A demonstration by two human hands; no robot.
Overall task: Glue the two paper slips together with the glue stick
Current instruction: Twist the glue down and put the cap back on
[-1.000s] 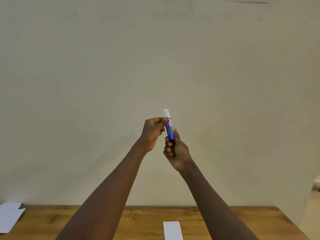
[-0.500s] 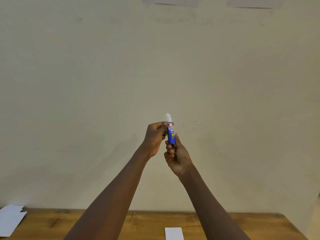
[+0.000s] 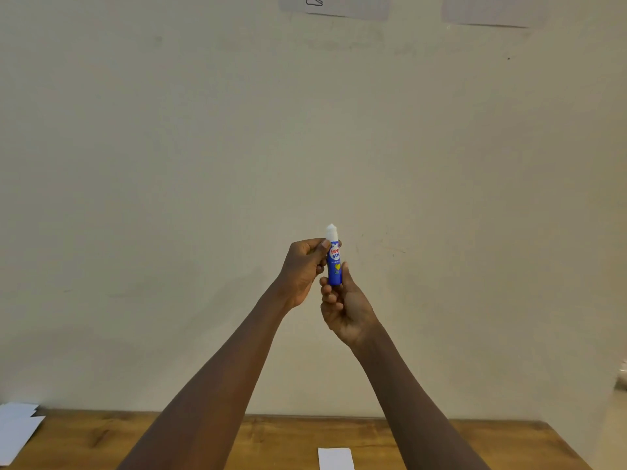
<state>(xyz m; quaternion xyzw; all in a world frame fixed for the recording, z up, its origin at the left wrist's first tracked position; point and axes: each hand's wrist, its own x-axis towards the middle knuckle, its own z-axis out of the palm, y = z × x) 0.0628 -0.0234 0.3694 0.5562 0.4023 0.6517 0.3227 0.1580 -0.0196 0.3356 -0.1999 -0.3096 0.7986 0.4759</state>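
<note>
A blue glue stick (image 3: pixel 334 262) with a white top stands upright in the air in front of the wall, high above the table. My right hand (image 3: pixel 342 308) grips its lower end from below. My left hand (image 3: pixel 303 269) pinches its upper part, just under the white top, with thumb and fingers. One white paper slip (image 3: pixel 335 458) lies on the wooden table (image 3: pixel 278 442) at the bottom edge of the view, partly cut off. Several white paper pieces (image 3: pixel 17 427) lie at the table's far left.
A plain cream wall (image 3: pixel 305 147) fills most of the view behind the table. Two paper sheets (image 3: pixel 334 6) hang on it at the top edge. A pale object (image 3: pixel 622 378) shows at the far right edge.
The view has tilted slightly upward, so less of the table and slip shows. Both hands keep hold of the glue stick in nearly the same pose.
</note>
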